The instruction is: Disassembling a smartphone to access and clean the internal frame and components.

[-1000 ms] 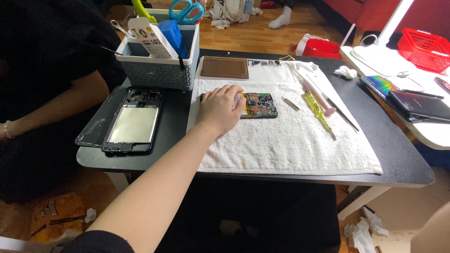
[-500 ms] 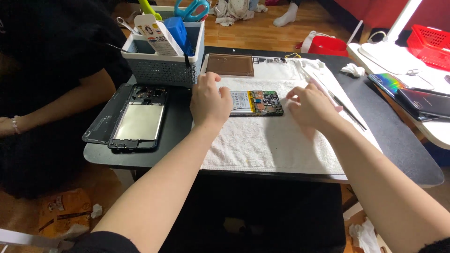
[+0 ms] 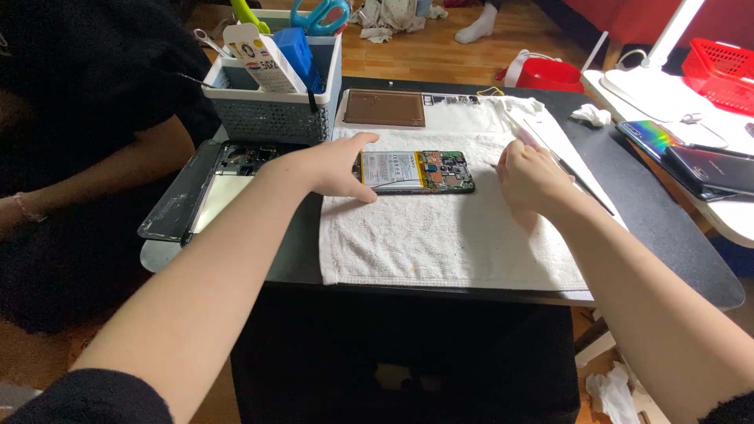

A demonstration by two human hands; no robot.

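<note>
As we saw it: the opened smartphone with bare green circuit board [image 3: 416, 172] lay on the white terry towel [image 3: 440, 235].
Left hand [image 3: 338, 165]: fingers spread flat, pinning the phone's left end.
Right hand [image 3: 530, 179]: curled beside the phone; we could not tell its contents.
Nearby: grey tool caddy [image 3: 271, 110], detached screen frame [image 3: 200, 192].
Risk: pressure could shift the phone; loose parts might snag in towel loops.

a single head-worn camera looks steeply down and forward from close above the dark surface [image 3: 675, 243], both forearms entering from the bottom edge, the white towel [image 3: 440, 235] filling mid-frame; wood floor [image 3: 440, 51] and a second white surface [image 3: 730, 220] show at the top and right edges.
</note>
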